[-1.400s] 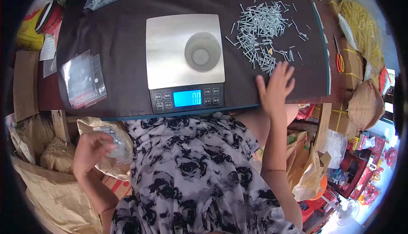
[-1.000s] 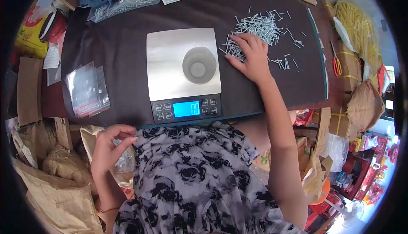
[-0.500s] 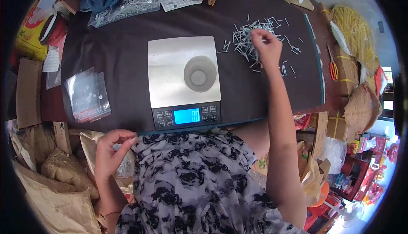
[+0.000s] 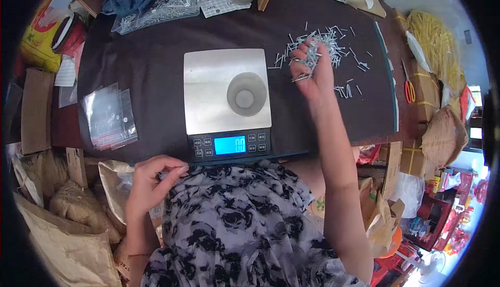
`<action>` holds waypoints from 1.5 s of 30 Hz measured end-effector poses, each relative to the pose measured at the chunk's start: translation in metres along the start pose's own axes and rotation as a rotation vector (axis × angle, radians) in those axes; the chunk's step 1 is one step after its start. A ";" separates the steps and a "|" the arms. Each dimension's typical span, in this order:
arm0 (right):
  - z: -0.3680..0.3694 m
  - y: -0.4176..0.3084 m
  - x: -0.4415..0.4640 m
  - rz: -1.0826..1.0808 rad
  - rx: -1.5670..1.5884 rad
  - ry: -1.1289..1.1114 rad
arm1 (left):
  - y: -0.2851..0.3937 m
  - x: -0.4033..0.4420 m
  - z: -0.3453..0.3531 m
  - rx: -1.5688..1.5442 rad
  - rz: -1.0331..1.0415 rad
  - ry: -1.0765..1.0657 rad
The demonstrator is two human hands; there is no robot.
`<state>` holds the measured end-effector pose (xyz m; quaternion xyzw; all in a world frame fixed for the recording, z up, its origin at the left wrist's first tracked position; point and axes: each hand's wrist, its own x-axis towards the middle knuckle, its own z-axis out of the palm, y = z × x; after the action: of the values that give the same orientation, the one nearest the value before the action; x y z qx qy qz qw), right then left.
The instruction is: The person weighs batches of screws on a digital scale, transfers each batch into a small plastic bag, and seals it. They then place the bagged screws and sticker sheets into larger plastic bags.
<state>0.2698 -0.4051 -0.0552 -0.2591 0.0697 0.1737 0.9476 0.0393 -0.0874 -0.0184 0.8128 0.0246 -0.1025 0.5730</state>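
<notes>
My right hand (image 4: 315, 76) is turned palm up at the near side of a pile of silver screws (image 4: 328, 39). Its fingers curl round a handful of screws (image 4: 311, 58), some poking out past the palm. My left hand (image 4: 156, 180) is by the table's front edge, thumb and fingertips pinched together; whatever may be between them is hidden. Between the hands stands a digital scale (image 4: 200, 94) with a steel plate and a lit blue display (image 4: 229, 145) that reads zero. A translucent round cup (image 4: 246, 94) rests on the plate's right side.
Clear zip bags (image 4: 109, 117) lie at the left of the dark tabletop (image 4: 156, 73). A large bag of small hardware (image 4: 161, 5) and a labelled strip (image 4: 224, 5) are at the back. Orange-handled scissors (image 4: 410, 90) lie at the right. Brown paper sacks (image 4: 62, 240) stand below left.
My right hand has turned palm up and come slightly left and nearer, with screws now in it. My left hand has shifted a little right along the table edge.
</notes>
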 end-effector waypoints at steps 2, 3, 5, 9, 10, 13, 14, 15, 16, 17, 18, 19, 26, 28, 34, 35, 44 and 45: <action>0.027 0.023 -0.015 -0.026 -0.179 -0.005 | 0.001 0.000 0.002 0.005 0.009 -0.009; 0.045 0.035 -0.026 -0.078 -0.365 0.037 | 0.003 0.001 0.003 0.018 0.014 -0.014; 0.055 0.057 -0.032 -0.444 -0.883 -0.063 | 0.005 0.001 0.003 0.027 0.009 -0.019; 0.048 0.089 -0.028 -1.201 -1.699 -0.470 | 0.002 -0.002 0.003 0.017 0.014 -0.013; 0.048 0.092 -0.028 -1.257 -1.787 -0.520 | 0.000 -0.003 0.002 0.014 0.027 -0.010; 0.051 0.090 -0.031 -1.196 -1.805 -0.458 | 0.000 -0.004 0.000 0.006 -0.001 -0.006; 0.052 0.087 -0.031 -1.186 -1.762 -0.434 | -0.001 -0.005 -0.002 0.008 -0.006 0.020; 0.052 0.082 -0.031 -1.177 -1.720 -0.410 | -0.003 -0.005 -0.004 0.011 -0.010 0.044; 0.051 0.074 -0.032 -1.167 -1.678 -0.385 | -0.006 -0.005 -0.008 0.013 -0.015 0.068; 0.051 0.065 -0.034 -1.140 -1.648 -0.311 | -0.010 -0.002 -0.014 0.149 0.071 0.149; 0.051 0.055 -0.037 -1.111 -1.616 -0.239 | -0.016 0.003 -0.023 0.285 0.155 0.231; 0.048 0.046 -0.040 -1.080 -1.582 -0.168 | -0.023 0.007 -0.035 0.423 0.238 0.311; 0.006 0.015 -0.067 -0.692 -1.580 -0.066 | -0.111 0.026 -0.121 1.192 -0.062 0.467; 0.010 0.016 -0.082 -0.530 -1.666 -0.241 | -0.128 0.031 -0.104 1.214 -0.100 0.490; -0.001 0.027 -0.096 -0.356 -1.708 -0.269 | -0.115 0.045 -0.046 1.211 -0.125 0.566; -0.003 0.027 -0.097 -0.371 -1.718 -0.237 | -0.109 0.047 -0.037 1.234 -0.123 0.589; -0.022 0.034 -0.103 -0.385 -1.905 -0.060 | -0.001 0.094 0.039 0.559 0.424 0.425; -0.023 0.034 -0.103 -0.385 -1.915 -0.047 | 0.008 0.101 0.048 0.618 0.435 0.449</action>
<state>0.1604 -0.4194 -0.0681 -0.9226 -0.1632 0.0044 0.3494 0.1329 -0.1430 -0.0459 0.9344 -0.0550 0.1971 0.2917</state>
